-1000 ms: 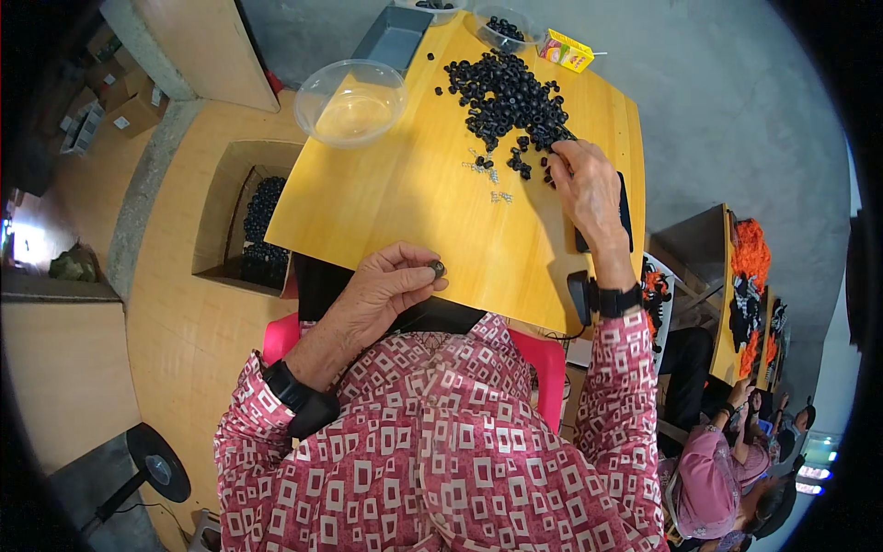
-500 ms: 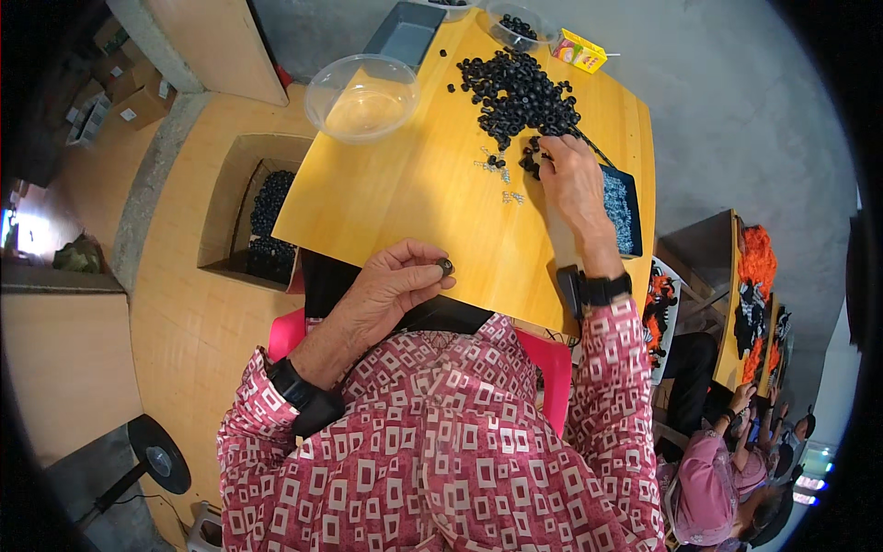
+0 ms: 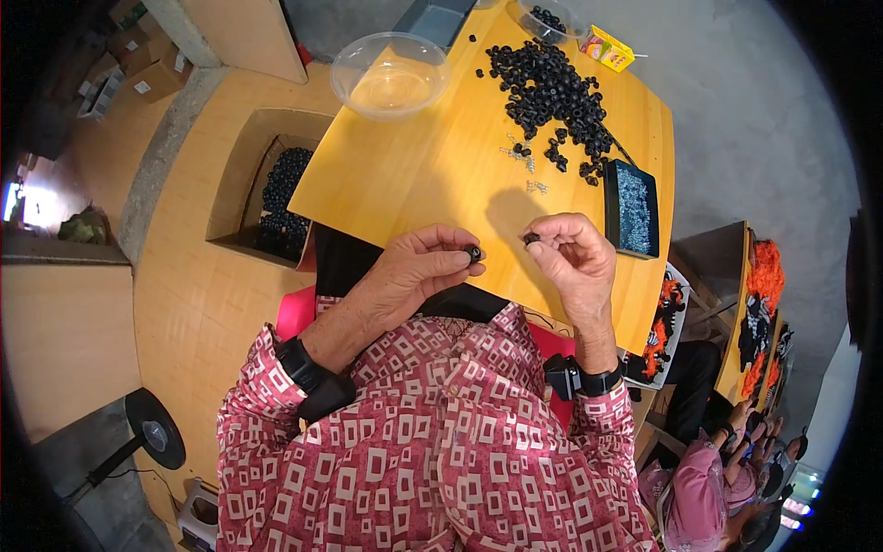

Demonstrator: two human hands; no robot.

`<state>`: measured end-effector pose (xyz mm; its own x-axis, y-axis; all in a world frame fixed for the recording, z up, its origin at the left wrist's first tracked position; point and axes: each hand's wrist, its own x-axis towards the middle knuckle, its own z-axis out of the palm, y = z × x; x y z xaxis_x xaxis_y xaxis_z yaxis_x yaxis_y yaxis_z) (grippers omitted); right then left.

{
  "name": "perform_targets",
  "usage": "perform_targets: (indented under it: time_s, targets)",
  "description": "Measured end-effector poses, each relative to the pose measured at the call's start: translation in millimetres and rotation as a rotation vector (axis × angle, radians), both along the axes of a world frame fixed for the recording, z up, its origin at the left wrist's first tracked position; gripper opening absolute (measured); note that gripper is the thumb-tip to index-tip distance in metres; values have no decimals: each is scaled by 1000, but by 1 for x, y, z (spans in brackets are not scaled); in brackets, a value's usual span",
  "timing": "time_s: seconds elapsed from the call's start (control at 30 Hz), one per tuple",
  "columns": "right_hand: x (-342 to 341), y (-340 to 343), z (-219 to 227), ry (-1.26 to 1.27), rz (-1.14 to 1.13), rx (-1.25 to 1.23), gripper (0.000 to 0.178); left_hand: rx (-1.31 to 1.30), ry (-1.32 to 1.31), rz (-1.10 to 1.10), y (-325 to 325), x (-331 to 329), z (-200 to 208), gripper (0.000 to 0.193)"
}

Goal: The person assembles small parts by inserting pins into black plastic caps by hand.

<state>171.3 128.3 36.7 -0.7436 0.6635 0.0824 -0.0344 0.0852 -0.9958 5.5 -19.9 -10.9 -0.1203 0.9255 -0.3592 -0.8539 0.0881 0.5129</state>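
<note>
Between thumb and fingers, my left hand pinches a small round black part above the table's near edge. To its right, my right hand grips another small black part at its fingertips, a short way apart from the first. Beyond them lies a heap of small black ring-like parts on the yellow table. A few little silvery metal pieces lie at the heap's near side. A black tray full of small silvery pieces sits right of the heap.
A clear plastic bowl stands at the far left of the table, near a grey tray. Another bowl and a yellow box are at the back. A cardboard box with black parts is on the left. Other people sit at right.
My right hand has come back from the black heap toward my left hand, now carrying a small black part. My left hand keeps its pinch. The view has shifted slightly.
</note>
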Motion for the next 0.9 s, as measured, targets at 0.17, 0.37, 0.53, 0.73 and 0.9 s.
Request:
perform_targets:
  time_s: [0.17, 0.37, 0.53, 0.73, 0.9]
  targets:
    - [-3, -14, -4, -38, 48, 280, 19, 38, -32, -12, 2, 1, 3, 21]
    - [-12, -25, 1, -104, 67, 588, 17, 64, -37, 0, 1, 3, 2, 21]
    - [-13, -30, 0, -86, 43, 599, 17, 80, -31, 5, 1, 3, 2, 21]
    - [-12, -18, 4, -194, -25, 826, 15, 59, -10, -21, 1, 2, 4, 21]
    - [-7, 3, -6, -497, 59, 1040, 14, 67, -14, -21, 2, 1, 0, 20]
